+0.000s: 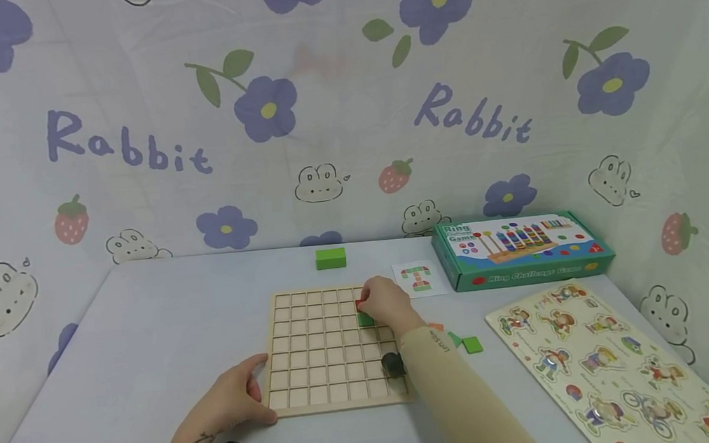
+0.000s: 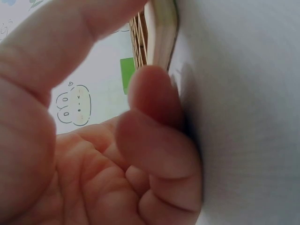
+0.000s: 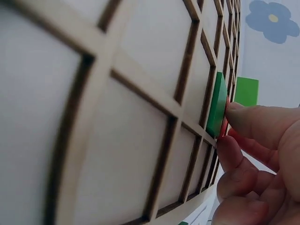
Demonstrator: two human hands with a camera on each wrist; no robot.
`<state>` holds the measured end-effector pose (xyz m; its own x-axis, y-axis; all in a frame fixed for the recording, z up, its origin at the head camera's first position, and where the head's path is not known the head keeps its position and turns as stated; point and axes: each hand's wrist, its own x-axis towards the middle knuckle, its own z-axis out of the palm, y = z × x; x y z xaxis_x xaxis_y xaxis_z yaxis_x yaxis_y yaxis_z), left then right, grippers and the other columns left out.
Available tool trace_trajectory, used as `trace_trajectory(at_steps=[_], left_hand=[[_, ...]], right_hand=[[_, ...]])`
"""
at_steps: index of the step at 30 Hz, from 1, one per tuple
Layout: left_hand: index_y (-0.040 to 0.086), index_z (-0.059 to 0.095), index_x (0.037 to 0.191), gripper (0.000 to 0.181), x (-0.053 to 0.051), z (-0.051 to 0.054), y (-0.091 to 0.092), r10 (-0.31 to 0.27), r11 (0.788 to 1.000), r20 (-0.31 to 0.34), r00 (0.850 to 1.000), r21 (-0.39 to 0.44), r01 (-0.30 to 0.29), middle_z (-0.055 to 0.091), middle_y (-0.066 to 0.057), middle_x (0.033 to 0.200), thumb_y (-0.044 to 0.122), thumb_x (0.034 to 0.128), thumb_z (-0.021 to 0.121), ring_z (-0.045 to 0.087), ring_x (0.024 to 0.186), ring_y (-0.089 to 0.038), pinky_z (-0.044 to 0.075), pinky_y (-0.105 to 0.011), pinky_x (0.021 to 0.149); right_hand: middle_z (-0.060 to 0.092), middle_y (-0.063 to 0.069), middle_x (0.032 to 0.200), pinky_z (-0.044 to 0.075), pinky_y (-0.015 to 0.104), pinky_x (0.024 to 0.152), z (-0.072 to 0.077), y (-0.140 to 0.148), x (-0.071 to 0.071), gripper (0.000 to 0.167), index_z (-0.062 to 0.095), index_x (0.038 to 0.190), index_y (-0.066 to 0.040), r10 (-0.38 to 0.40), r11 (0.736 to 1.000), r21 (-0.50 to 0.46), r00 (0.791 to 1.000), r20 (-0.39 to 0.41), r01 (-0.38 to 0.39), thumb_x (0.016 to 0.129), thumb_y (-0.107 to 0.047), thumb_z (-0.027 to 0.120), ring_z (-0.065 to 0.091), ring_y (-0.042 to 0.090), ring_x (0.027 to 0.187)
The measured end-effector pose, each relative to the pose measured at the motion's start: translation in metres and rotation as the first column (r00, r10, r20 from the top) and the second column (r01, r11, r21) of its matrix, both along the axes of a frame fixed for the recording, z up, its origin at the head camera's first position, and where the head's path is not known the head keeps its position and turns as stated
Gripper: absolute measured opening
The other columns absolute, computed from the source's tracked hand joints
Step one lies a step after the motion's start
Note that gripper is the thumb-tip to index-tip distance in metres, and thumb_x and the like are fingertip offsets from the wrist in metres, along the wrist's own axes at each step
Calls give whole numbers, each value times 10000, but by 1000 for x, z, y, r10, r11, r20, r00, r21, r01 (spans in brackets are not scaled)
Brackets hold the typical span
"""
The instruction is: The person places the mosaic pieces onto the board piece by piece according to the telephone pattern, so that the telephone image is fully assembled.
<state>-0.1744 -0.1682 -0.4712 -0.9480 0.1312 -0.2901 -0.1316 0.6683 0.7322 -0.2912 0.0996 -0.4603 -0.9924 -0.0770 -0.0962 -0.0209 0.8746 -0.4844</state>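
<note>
A wooden grid board (image 1: 339, 406) lies flat on the white table. The left hand (image 1: 231, 401) rests at the board's left edge, thumb at the near corner and a finger farther up the side; in the left wrist view, the other fingers of the hand (image 2: 122, 150) are bent beside the frame. Near the board's far right corner, the right hand (image 1: 390, 306) pinches a red piece (image 1: 359, 305) between thumb and fingers. A green piece (image 1: 366, 320) sits in a cell just nearer than it. The right wrist view shows the green piece (image 3: 217, 107) against the red one.
A green block (image 1: 330, 259) stands beyond the board. Right of the board are a pattern card (image 1: 431, 286), a boxed ring game (image 1: 523, 273), a puzzle board (image 1: 593, 341), and loose pieces including a green one (image 1: 472, 345) and an orange one (image 1: 436, 326).
</note>
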Motion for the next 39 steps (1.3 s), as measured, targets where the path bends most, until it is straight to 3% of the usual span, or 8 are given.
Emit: trace_trajectory(at_steps=[2,5,9,14,21,25,30,39], left_hand=[[23,394,1373,1011,0,0,-1,0,1000,4,1000,1,0,497,-62,675,4,479,863,437,557,-156,351,-275,493],[25,394,1374,1014,-1,1,-1,3,1000,13,1000,7,-4,501,-63,681,6,476,863,440,560,-155,355,-272,494],[26,399,1373,1011,-1,2,0,5,1000,11,1000,12,-6,504,-63,678,3,473,860,442,556,-153,356,-269,491],[23,406,1367,1004,0,1,0,8,1000,6,1000,21,-9,498,-64,674,-8,471,858,436,554,-155,350,-275,490],[31,399,1374,1010,0,0,-1,2,1000,14,1000,20,-2,496,-64,677,6,477,863,434,554,-160,349,-281,492],[36,401,1374,1005,-1,0,-2,-2,1000,8,1000,16,2,494,-63,678,15,482,864,434,559,-162,348,-283,495],[39,409,1369,996,-1,0,-3,-3,1000,-1,1000,16,3,492,-61,679,18,482,863,436,565,-162,346,-281,495],[35,404,1371,1001,-1,0,-2,4,1000,12,1000,23,-4,495,-65,680,7,481,860,433,561,-160,349,-282,497]], right_hand=[[635,26,869,421,320,605,0,2,0,107,664,867,-110,10,1000,-26,1000,-19,-10,829,-211,661,547,157,710],[633,55,946,447,327,646,5,10,2,159,665,943,-90,1,990,-139,1000,-26,-4,845,-214,646,563,173,763],[618,103,1004,467,355,708,21,31,6,238,649,1027,-58,-46,954,-298,999,-16,39,855,-221,631,576,220,847],[592,129,1024,448,355,702,39,70,22,316,617,1071,-40,-121,932,-340,992,27,123,834,-247,641,550,248,883],[558,150,1062,430,388,728,41,122,61,383,574,1136,-38,-201,925,-281,958,205,255,816,-230,660,496,283,938],[547,156,1039,429,369,704,31,141,78,339,585,1092,-35,-194,948,-203,949,247,247,795,-167,681,486,284,901],[574,143,999,434,360,675,19,151,83,294,614,1032,-45,-155,980,-83,958,241,180,754,-89,697,498,262,837],[569,110,944,383,339,609,9,155,86,240,627,949,-76,-143,990,40,962,231,138,717,-18,643,483,256,799]])
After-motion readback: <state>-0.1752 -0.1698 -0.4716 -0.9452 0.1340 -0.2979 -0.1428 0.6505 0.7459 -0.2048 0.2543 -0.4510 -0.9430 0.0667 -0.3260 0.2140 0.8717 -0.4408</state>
